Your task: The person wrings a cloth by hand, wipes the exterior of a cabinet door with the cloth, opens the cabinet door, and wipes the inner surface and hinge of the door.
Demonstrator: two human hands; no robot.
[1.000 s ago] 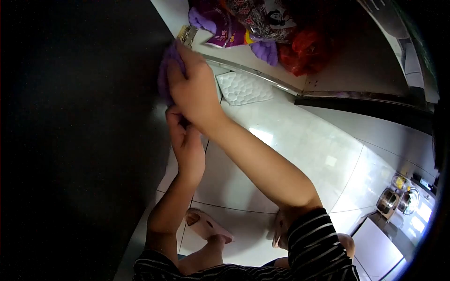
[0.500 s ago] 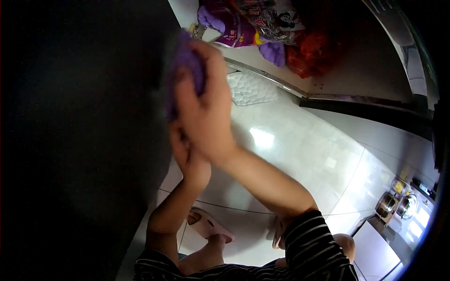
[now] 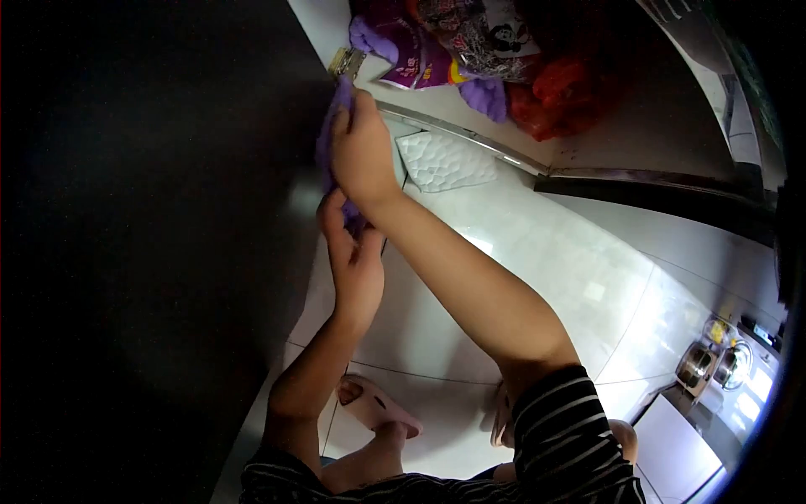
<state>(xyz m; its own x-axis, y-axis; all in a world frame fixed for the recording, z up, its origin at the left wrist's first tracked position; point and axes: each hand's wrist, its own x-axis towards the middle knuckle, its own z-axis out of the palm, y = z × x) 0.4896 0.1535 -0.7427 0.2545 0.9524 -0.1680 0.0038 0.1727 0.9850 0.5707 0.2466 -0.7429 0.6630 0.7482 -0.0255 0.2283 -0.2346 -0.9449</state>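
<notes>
A purple cloth (image 3: 326,143) lies along the edge of a large dark door panel (image 3: 168,210), just below a metal hinge (image 3: 346,62). My right hand (image 3: 365,155) is closed on its upper part, pressing it at the panel edge. Lower down, my left hand (image 3: 357,269) pinches the cloth's bottom end between thumb and fingers. Part of the cloth is hidden behind my right hand and wrist.
Inside the open cabinet are purple packets (image 3: 416,63), a red plastic bag (image 3: 562,97) and another purple cloth (image 3: 484,99). A white textured piece (image 3: 445,161) lies by the cabinet's lower edge (image 3: 470,133). Pots (image 3: 695,370) stand at far right.
My right hand has turned and shifted slightly left with the cloth, near the hinge. My left hand has moved slightly right and up, and now grips the cloth's lower end.
</notes>
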